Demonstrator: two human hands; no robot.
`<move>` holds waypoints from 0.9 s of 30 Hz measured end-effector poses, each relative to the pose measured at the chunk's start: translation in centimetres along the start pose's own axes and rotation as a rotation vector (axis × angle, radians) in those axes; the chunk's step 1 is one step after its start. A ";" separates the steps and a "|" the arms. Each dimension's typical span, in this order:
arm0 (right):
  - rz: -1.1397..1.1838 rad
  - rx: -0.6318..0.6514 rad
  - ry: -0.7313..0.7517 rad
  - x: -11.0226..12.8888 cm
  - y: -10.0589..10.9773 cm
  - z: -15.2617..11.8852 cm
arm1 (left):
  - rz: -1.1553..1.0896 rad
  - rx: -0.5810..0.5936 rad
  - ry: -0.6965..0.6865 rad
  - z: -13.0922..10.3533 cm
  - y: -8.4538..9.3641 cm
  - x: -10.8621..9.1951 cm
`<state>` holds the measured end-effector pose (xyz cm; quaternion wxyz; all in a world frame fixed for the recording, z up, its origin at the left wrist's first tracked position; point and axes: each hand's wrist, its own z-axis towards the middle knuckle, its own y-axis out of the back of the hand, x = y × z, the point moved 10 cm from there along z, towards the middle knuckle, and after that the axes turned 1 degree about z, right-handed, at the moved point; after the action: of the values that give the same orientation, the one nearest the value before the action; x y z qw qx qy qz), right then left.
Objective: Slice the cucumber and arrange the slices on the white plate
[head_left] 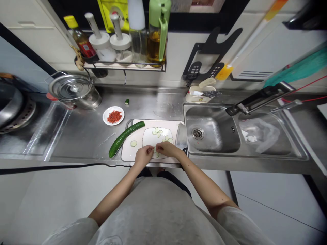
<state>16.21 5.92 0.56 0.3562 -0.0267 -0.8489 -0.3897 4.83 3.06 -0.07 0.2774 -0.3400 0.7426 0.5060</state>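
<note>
Head view: we've 2 hands over 1 white plate, which sits on 1 cutting board at the counter's near edge. Our L hand & R hand nearly meet at the plate's near side, fingers of each drawn narrow in a pinch. Pale slice right at the fingertips; can't tell which hand, if either, grips it.

Cucumber slices lie on the plate in approx. 3 clusters: far side, R side, near side, the last partly hidden by our fingers. Exact no. too small to count. 1 small pile of slices also on the board, L of the plate. 1 whole-looking cucumber lies diagonally over the board's L edge; 1 cut end sits apart on the counter.

1 knife at the board's R edge, next to the sink; our R forearm blocks part of its handle end. 1 round plate w/ red bits is just beyond the cucumber. Farther L, 1 lidded pot. Sink has 2 basins, w/ 1 clear bag in the R one.
</note>
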 end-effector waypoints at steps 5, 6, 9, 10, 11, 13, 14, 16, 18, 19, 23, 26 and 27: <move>-0.171 0.030 -0.033 0.1 -0.7 0.5 | 0.212 0.004 -0.006 -0.1 -0.3 -0.3; -0.197 0.035 -0.034 0.2 -0.9 0.6 | 0.247 0.003 -0.012 -0.1 -0.3 -0.4; -0.257 0.041 -0.035 0.3 -1.1 0.8 | 0.319 0.006 -0.028 -0.1 -0.4 -0.6; -0.271 0.042 -0.034 0.3 -1.2 0.8 | 0.333 0.011 -0.035 -0.1 -0.5 -0.7; -0.283 0.044 -0.035 0.4 -1.2 0.8 | 0.344 0.016 -0.039 -0.1 -0.5 -0.7; -0.298 0.048 -0.045 0.4 -1.2 0.8 | 0.365 0.027 -0.041 -0.1 -0.7 -0.8; -0.302 0.050 -0.051 0.4 -1.2 0.8 | 0.375 0.031 -0.040 -0.1 -0.7 -0.8; -0.309 0.050 -0.061 0.4 -1.1 0.8 | 0.395 0.036 -0.041 -0.1 -0.7 -0.9; -0.315 0.050 -0.066 0.5 -1.1 0.8 | 0.412 0.043 -0.048 -0.1 -0.8 -1.1; -0.318 0.051 -0.069 0.5 -1.0 0.8 | 0.423 0.047 -0.052 -0.1 -0.8 -1.2; -0.322 0.044 -0.092 0.4 -1.0 0.8 | 0.476 0.055 -0.062 -0.1 -1.0 -1.4; -0.318 0.039 -0.117 0.1 -1.0 0.7 | 0.503 0.044 -0.065 -0.3 -1.0 -1.4; -0.313 0.037 -0.125 0.0 -1.0 0.7 | 0.510 0.036 -0.069 -0.4 -1.0 -1.4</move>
<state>15.50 5.70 -0.35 0.2382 0.0884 -0.8700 -0.4226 6.45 2.79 0.57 0.1721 -0.1193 0.8032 0.5577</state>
